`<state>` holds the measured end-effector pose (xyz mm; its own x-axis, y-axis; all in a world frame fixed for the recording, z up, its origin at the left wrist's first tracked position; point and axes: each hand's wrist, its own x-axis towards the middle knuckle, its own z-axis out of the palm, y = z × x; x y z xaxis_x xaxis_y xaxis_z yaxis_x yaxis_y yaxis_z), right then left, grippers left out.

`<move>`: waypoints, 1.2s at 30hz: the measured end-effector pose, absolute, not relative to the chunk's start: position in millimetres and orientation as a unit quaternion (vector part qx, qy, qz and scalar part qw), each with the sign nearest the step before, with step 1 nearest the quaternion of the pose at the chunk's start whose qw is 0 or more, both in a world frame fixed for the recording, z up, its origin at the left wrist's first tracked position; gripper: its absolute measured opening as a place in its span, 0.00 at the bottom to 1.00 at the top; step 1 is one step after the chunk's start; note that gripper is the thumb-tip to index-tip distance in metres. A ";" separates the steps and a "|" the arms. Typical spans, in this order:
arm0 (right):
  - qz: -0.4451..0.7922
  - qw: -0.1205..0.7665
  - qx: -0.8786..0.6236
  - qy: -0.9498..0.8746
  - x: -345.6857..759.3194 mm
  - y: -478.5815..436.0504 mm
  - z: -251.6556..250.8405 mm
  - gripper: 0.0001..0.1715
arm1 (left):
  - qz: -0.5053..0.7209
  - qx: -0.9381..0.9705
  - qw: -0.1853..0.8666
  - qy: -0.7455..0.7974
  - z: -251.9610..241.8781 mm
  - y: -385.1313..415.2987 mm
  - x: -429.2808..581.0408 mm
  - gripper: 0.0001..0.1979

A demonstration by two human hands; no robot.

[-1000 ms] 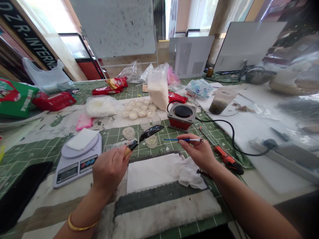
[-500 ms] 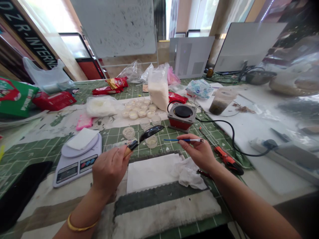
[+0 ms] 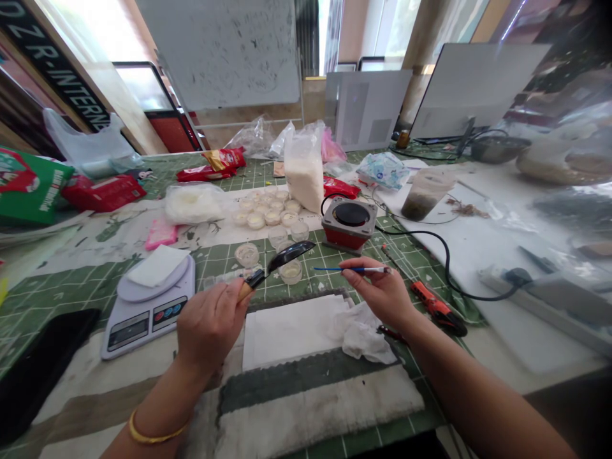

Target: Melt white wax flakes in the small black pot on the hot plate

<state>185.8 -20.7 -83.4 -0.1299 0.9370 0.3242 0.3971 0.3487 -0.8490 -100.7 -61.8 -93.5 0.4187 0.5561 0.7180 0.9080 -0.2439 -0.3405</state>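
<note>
My left hand point(image 3: 210, 322) is closed round the wooden handle of a small black ladle point(image 3: 287, 256), whose bowl hangs level over a small clear cup point(image 3: 291, 272). My right hand point(image 3: 382, 290) pinches a thin blue stick point(image 3: 335, 269) that points left toward the ladle, its tip a short way from the bowl. Below both hands lie a white paper sheet point(image 3: 287, 331) and a crumpled tissue point(image 3: 361, 335) on a grey-and-white towel point(image 3: 315, 401).
A white kitchen scale point(image 3: 148, 299) stands at the left. A small red hot plate point(image 3: 349, 223) with a black cable sits behind the hands, beside several filled little cups point(image 3: 265, 213) and a bag of white granules point(image 3: 303, 169). An orange-handled tool point(image 3: 437, 309) lies at right.
</note>
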 end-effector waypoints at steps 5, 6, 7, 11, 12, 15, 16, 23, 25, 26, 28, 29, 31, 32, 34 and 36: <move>0.301 0.448 -0.482 -0.691 186.0 -20.5 -83.4 0.11 | -0.228 -0.756 0.377 -0.484 -92.5 -62.3 -100.7 0.11; 0.302 0.448 -0.481 -0.690 186.0 -20.6 -83.3 0.11 | -0.228 -0.757 0.376 -0.483 -92.4 -62.3 -100.7 0.11; 0.302 0.449 -0.481 -0.690 185.9 -20.6 -83.1 0.11 | -0.228 -0.758 0.374 -0.484 -92.4 -62.3 -100.6 0.11; 0.303 0.451 -0.480 -0.689 185.7 -20.9 -82.4 0.11 | -0.226 -0.754 0.371 -0.493 -93.1 -62.0 -100.4 0.11; 0.304 0.450 -0.480 -0.689 185.7 -20.9 -82.4 0.11 | -0.227 -0.754 0.371 -0.492 -93.3 -62.0 -100.3 0.10; 0.306 0.450 -0.481 -0.687 186.0 -20.6 -83.4 0.11 | -0.229 -0.756 0.374 -0.487 -93.5 -62.0 -100.0 0.10; 0.307 0.451 -0.481 -0.686 186.1 -20.5 -83.8 0.11 | -0.229 -0.756 0.374 -0.486 -93.4 -62.0 -99.9 0.10; 0.306 0.448 -0.481 -0.689 185.8 -20.8 -83.4 0.11 | -0.228 -0.757 0.367 -0.491 -92.8 -61.6 -99.7 0.10; 0.303 0.447 -0.483 -0.690 185.8 -20.9 -82.9 0.11 | -0.228 -0.758 0.369 -0.487 -92.6 -61.5 -99.3 0.10; 0.302 0.447 -0.482 -0.690 185.8 -21.0 -82.8 0.11 | -0.228 -0.758 0.370 -0.486 -92.5 -61.4 -99.1 0.10; 0.303 0.449 -0.480 -0.690 185.9 -21.0 -83.0 0.11 | -0.229 -0.758 0.371 -0.485 -92.3 -61.3 -98.7 0.10; 0.304 0.449 -0.479 -0.690 186.0 -21.0 -83.3 0.11 | -0.229 -0.758 0.371 -0.485 -92.3 -61.3 -98.7 0.10; 0.306 0.449 -0.478 -0.690 186.1 -20.9 -83.8 0.11 | -0.229 -0.757 0.371 -0.486 -92.2 -61.3 -98.9 0.10; 0.307 0.449 -0.478 -0.690 186.2 -20.8 -83.9 0.11 | -0.228 -0.757 0.371 -0.486 -92.3 -61.3 -99.2 0.10; 0.309 0.447 -0.480 -0.689 186.1 -20.7 -84.0 0.11 | -0.228 -0.758 0.372 -0.486 -92.2 -61.5 -99.7 0.10; 0.311 0.448 -0.481 -0.687 186.0 -20.6 -83.7 0.11 | -0.229 -0.757 0.374 -0.484 -92.0 -61.7 -100.0 0.10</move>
<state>186.0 -20.6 -83.7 -0.1372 0.9390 0.3155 0.3819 0.3440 -0.8578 -100.0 -61.7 -92.0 0.4266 0.5611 0.7093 0.9043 -0.2516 -0.3449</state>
